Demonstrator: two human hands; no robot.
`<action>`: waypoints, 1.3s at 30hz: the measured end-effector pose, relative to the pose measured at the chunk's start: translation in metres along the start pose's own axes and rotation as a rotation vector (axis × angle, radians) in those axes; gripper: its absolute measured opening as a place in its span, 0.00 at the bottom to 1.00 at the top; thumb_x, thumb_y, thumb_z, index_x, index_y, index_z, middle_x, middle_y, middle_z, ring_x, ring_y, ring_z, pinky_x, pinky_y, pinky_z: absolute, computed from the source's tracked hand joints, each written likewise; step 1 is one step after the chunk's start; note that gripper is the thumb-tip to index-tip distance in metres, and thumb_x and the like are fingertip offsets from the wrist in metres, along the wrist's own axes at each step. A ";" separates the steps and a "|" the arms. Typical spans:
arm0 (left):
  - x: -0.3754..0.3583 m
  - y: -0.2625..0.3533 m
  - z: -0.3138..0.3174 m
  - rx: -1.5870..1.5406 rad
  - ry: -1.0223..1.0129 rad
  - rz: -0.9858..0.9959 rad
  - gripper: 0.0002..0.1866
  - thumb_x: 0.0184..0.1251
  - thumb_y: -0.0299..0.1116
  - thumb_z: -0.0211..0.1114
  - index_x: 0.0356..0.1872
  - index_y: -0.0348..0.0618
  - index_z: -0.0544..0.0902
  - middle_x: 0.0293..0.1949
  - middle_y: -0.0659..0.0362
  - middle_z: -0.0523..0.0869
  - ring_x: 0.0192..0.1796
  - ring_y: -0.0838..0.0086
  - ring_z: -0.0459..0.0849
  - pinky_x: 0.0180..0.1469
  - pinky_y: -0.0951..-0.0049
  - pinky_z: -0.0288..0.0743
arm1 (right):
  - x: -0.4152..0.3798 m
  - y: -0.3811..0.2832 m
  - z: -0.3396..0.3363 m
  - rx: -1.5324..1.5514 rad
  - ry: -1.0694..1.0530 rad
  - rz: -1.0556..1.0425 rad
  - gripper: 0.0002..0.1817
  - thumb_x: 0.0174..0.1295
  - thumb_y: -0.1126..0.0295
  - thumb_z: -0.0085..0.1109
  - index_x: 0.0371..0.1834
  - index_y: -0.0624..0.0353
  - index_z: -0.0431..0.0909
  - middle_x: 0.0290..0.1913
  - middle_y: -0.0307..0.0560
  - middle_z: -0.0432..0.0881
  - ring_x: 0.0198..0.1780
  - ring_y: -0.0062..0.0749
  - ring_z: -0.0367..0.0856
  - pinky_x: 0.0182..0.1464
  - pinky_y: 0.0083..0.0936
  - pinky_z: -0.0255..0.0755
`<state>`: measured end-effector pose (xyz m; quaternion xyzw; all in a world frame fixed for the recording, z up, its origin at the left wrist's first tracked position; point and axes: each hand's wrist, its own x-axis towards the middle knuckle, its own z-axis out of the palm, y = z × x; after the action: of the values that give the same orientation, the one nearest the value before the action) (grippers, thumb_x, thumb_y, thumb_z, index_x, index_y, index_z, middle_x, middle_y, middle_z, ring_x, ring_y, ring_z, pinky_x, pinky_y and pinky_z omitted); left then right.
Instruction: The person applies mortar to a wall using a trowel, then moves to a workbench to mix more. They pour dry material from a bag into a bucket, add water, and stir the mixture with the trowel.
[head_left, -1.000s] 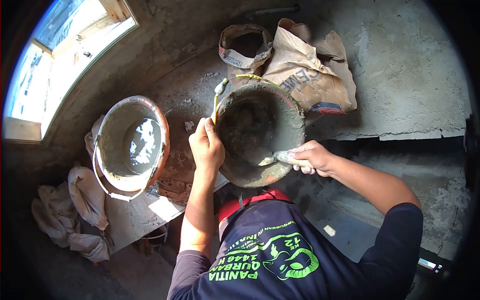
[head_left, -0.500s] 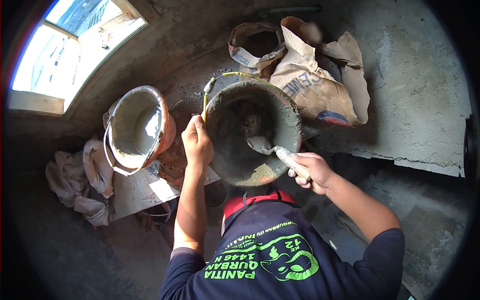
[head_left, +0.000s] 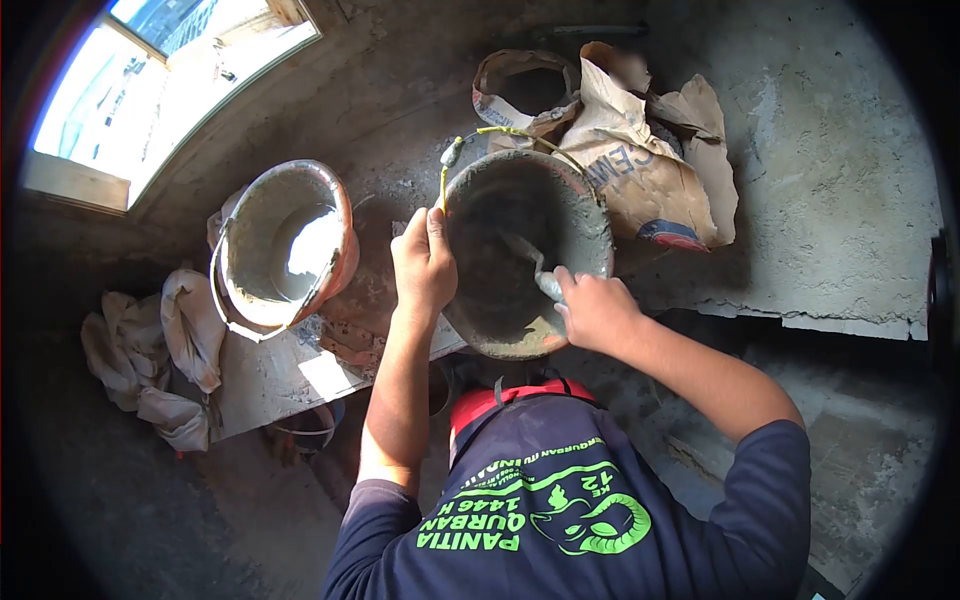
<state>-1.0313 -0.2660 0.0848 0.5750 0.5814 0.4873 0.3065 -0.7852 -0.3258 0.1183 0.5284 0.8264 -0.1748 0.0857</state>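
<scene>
A large round bucket [head_left: 590,235], grey with mortar inside, stands tilted in front of the body. My left hand [head_left: 425,262] is closed on the bucket's handle [head_left: 445,183], a yellow-wrapped wire, at its left rim. At the right rim my right hand [head_left: 596,308] is wrapped round the handle of a trowel [head_left: 538,266]. The trowel's blade reaches down into the dark bucket, where its tip is hard to make out.
A second bucket [head_left: 345,250] with a wire handle stands at the left. Torn paper cement bags [head_left: 640,170] lie behind to the right. Pale cloths [head_left: 190,330] hang at the left edge of the board [head_left: 245,400]. A window opening is at the upper left.
The trowel has moved deeper into the bucket, and my right hand has turned and moved up and left with it. The bucket and my left hand appear slightly further right.
</scene>
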 end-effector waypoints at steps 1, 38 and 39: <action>0.001 -0.005 0.001 -0.039 0.058 0.007 0.17 0.84 0.37 0.53 0.35 0.34 0.80 0.18 0.60 0.70 0.24 0.82 0.65 0.27 0.72 0.63 | -0.002 -0.009 0.003 -0.092 -0.015 -0.009 0.24 0.66 0.61 0.61 0.58 0.69 0.70 0.36 0.59 0.86 0.36 0.53 0.89 0.37 0.44 0.84; -0.006 -0.025 -0.018 -0.244 -0.036 0.016 0.20 0.85 0.37 0.50 0.30 0.35 0.71 0.17 0.60 0.65 0.24 0.82 0.61 0.25 0.71 0.59 | -0.016 0.006 -0.022 1.211 -0.536 0.488 0.20 0.75 0.64 0.56 0.66 0.61 0.78 0.26 0.37 0.76 0.18 0.16 0.69 0.18 0.17 0.64; -0.006 -0.023 -0.019 -0.227 -0.058 0.014 0.20 0.85 0.37 0.50 0.30 0.35 0.71 0.17 0.60 0.65 0.24 0.82 0.61 0.25 0.71 0.59 | -0.020 0.003 -0.019 1.312 -0.513 0.526 0.20 0.75 0.64 0.55 0.66 0.62 0.77 0.26 0.38 0.76 0.18 0.15 0.69 0.18 0.17 0.63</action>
<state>-1.0561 -0.2724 0.0685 0.5546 0.5094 0.5350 0.3829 -0.7729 -0.3339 0.1419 0.5936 0.3533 -0.7228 -0.0180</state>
